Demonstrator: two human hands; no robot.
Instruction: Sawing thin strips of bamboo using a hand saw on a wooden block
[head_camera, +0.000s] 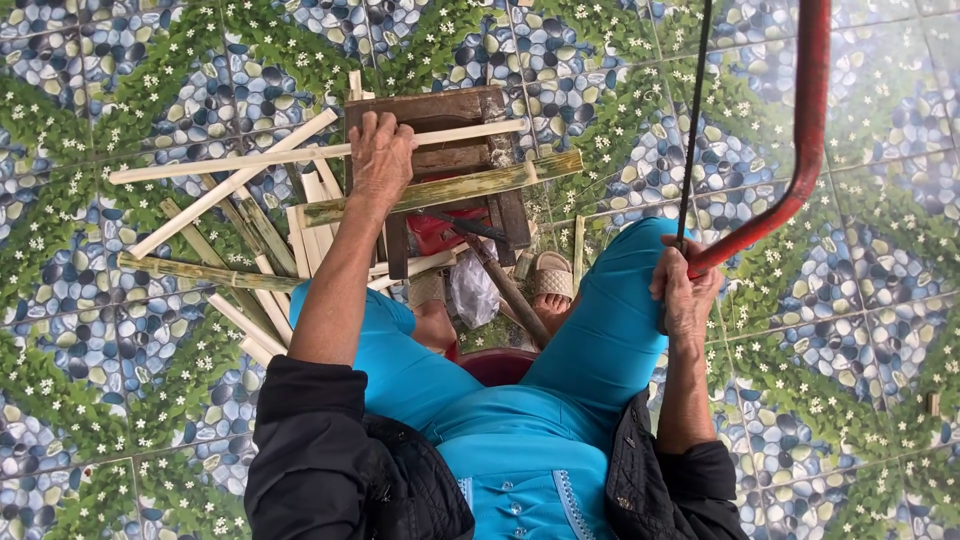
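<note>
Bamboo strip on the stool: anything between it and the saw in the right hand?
Nothing visible. The left hand pins the bamboo strip on the wooden stool; the red-framed saw, gripped by the right hand, is raised to the side.

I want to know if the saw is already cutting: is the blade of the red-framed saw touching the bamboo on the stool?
No. The saw is held off to the side by the right hand, apart from the bamboo piece under the left hand.
</note>
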